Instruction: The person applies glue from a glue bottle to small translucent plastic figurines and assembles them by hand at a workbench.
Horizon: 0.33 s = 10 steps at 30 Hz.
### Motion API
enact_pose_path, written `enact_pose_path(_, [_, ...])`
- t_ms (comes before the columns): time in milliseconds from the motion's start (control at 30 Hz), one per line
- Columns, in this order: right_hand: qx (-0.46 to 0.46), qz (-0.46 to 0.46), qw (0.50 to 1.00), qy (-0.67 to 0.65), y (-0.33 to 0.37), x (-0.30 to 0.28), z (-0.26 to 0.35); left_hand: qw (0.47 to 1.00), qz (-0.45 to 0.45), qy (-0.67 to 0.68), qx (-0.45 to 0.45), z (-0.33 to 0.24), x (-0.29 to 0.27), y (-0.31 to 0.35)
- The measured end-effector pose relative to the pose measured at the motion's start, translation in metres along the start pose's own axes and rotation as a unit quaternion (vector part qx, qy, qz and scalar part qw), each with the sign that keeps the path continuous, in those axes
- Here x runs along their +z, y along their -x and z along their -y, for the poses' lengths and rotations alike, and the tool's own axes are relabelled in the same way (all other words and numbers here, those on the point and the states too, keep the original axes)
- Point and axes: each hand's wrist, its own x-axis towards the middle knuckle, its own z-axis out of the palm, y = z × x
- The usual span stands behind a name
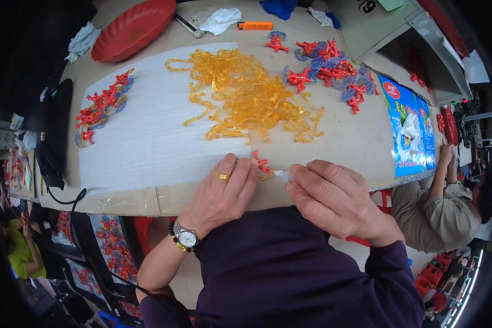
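Observation:
My left hand (222, 188), with a gold ring and a wristwatch, is closed at the table's front edge. Its fingertips pinch a red coral-shaped plastic piece (261, 162) that has a bit of yellow at its lower end. To the right, my right hand (333, 197) is closed on a small whitish tip (280, 174), which points at that yellow end; what the tip belongs to is hidden by the fingers. Beyond the hands lies a tangled heap of clear yellow curved plastic strands (246, 93), partly on a white foam sheet (142, 136).
Red and violet coral-shaped pieces (333, 68) are heaped at the back right. A row of similar pieces (104, 104) lies on the left. Farther back are a red bowl (134, 30) and an orange box (255, 25). A blue printed sheet (407, 128) lies right, near another person (443, 202).

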Motion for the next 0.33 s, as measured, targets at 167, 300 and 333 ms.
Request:
enact_pose_path(167, [-0.007,-0.003,1.000,0.007,-0.0015,0.0041,-0.0030,1.000,-0.006,-0.005,0.003,0.0033,0.0029,-0.0024])
enact_pose_path(300, [-0.011,0.003,1.000,0.011,-0.0019,0.0041,-0.0026,1.000,-0.006,-0.009,0.005,0.0032,0.0038,-0.0022])
enact_pose_path(333, [-0.012,0.003,1.000,0.010,-0.0020,0.0043,-0.0029,1.000,-0.005,-0.008,0.005,0.0035,0.0041,-0.0024])
